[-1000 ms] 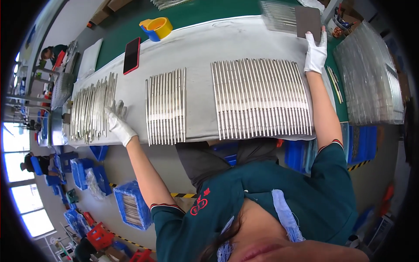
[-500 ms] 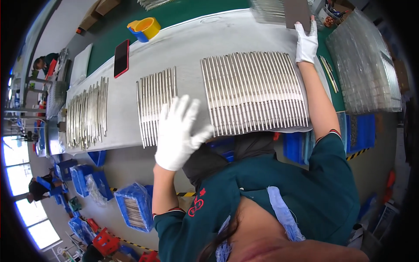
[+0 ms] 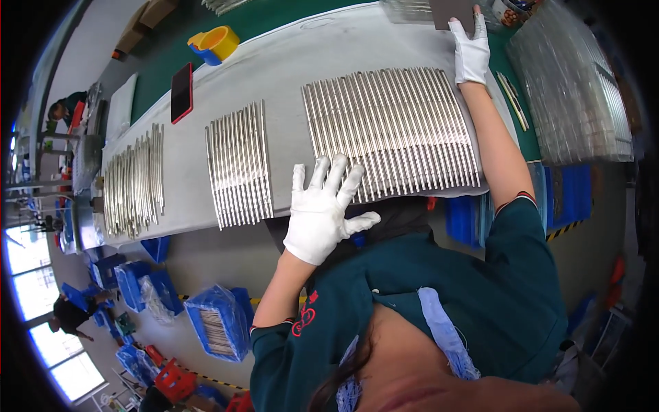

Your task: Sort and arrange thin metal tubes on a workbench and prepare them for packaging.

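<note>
Splaying by metal rods (image 3: 391,130), left hand (image 3: 320,218) empty, right hand (image 3: 471,56) beyond them, apparently gripping grey plate (image 3: 447,15)

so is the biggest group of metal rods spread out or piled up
Spread out: the biggest group of metal rods shows them side by side in one row on the white cloth.

The left hand (image 3: 320,218) spreads near 3 groups of metal rods (image 3: 392,130); the right hand (image 3: 472,58) touches a plate (image 3: 445,12).
</note>
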Demonstrator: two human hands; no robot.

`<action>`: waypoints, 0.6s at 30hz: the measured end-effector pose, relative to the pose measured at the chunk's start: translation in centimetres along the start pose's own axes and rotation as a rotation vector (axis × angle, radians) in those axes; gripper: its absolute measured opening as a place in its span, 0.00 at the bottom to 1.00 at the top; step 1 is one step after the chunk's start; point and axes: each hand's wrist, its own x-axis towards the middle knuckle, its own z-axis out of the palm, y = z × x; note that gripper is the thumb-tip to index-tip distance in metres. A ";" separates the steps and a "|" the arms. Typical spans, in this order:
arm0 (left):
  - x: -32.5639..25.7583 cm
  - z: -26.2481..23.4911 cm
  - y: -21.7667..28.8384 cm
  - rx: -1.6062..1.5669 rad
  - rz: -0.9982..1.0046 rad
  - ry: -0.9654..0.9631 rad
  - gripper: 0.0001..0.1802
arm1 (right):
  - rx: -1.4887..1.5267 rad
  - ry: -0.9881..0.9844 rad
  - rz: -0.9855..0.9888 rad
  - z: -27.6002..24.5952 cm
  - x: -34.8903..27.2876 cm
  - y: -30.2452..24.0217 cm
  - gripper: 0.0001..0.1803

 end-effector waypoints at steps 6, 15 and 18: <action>-1.0 -0.5 0.6 -0.038 0.002 0.033 0.48 | -0.033 -0.052 0.065 0.4 -0.6 -2.2 0.37; -3.5 -2.8 -2.7 0.219 -0.321 0.064 0.49 | 0.014 -0.054 0.042 0.4 -0.2 -1.4 0.35; -3.6 -2.6 -2.2 0.182 -0.324 0.019 0.51 | -0.024 -0.048 0.029 0.2 -0.1 -1.6 0.35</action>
